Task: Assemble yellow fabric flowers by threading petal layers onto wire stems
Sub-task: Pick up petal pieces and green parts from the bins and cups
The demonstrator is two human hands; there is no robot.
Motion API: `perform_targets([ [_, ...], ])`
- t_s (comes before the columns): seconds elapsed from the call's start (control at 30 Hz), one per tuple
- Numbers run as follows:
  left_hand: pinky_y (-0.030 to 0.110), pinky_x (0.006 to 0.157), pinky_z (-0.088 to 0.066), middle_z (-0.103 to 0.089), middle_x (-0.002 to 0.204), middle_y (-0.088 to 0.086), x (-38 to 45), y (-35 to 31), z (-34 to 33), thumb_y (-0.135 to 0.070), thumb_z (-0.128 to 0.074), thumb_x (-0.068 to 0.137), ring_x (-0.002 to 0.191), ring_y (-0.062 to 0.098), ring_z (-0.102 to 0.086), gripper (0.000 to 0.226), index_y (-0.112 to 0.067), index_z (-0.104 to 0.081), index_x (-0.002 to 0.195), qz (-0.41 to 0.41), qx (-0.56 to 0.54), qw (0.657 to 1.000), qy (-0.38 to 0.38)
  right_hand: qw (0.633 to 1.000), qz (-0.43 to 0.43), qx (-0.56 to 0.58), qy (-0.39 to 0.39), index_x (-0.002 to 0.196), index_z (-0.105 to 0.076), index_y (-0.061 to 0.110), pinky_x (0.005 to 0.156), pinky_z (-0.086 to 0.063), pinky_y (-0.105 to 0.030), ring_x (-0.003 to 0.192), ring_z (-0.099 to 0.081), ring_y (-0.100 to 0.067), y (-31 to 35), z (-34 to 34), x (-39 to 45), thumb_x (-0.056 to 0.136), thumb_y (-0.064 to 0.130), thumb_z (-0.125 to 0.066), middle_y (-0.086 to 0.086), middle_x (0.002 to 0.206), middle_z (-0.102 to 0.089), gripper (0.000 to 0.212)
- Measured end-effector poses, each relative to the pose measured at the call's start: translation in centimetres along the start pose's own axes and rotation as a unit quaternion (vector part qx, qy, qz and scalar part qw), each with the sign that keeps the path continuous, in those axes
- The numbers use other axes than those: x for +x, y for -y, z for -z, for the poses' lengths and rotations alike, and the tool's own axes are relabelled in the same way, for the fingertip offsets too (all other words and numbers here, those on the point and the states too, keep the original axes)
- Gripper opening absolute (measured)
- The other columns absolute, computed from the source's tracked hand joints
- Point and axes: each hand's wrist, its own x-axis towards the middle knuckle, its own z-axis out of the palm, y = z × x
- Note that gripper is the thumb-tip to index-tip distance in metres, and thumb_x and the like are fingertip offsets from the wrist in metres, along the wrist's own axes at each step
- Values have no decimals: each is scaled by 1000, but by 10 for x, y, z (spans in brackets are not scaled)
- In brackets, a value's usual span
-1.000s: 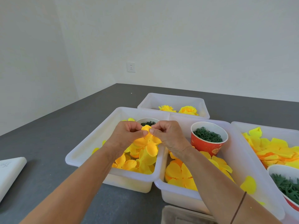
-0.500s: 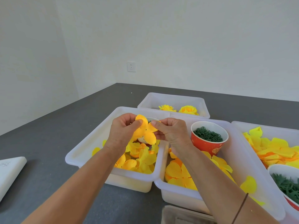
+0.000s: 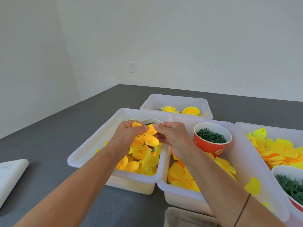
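- Here, the left hand (image 3: 126,138) and right hand (image 3: 172,136) meet above the left bin (image 3: 91,145), both pinching one yellow petal layer (image 3: 146,136) at its top edge between thumb and fingertips.
- The layer hangs over loose petals (image 3: 144,163) in that bin.
- Just right, a red cup (image 3: 211,145) of green rings stands in the next bin (image 3: 180,192).
- Finished flowers (image 3: 191,110) lie in the far bin (image 3: 177,99).

Matt yellow fabric petals (image 3: 145,139), translucent smooth plastic tubs (image 3: 91,153) — matt grey tabletop (image 3: 49,131)
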Motion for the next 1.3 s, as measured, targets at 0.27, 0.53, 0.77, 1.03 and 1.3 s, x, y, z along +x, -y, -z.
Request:
perform_targets([
  [0.27,20,44,-40,-54,52,6,-1,-7,2,-12,-61,70,43,16,-48,14,-7,-67,57,46,-136,983,113,988,-2,118,97,62,-74,13,56,-53,-23,57,-66,-13,1,5,3,74,13,-66,-5,65,-70,15],
  [0.53,23,64,-50,-66,73,2,-4,4,-6,-13,-65,85,66,11,-57,11,-15,-70,76,-105,116,987,-49,991,104,-71,-48,77,-71,11,61,-57,-28,57,-65,-13,-8,0,3,80,14,-72,-7,66,-70,5],
  [0.77,14,61,-46,-62,68,-12,-3,5,-11,-19,-61,89,64,0,-55,16,-23,-66,74,-179,188,963,-73,964,148,-215,-51,71,-62,-11,55,-34,-28,55,-37,-14,-10,-2,1,85,13,-67,-9,58,-43,28],
  [1.03,30,62,-47,-60,73,15,-3,-6,2,-8,-54,90,63,26,-57,14,-4,-63,80,63,-51,996,28,961,181,-202,62,60,-61,3,48,-37,-11,43,-41,1,-7,1,-3,86,3,-63,10,46,-45,26],
  [1.3,31,63,-50,-64,69,10,-1,-6,2,-14,-53,86,64,22,-60,14,-4,-63,81,61,-162,982,74,987,136,-75,43,81,-68,-6,66,-51,-28,67,-58,-18,-3,-8,-5,88,7,-61,-26,71,-63,16],
])
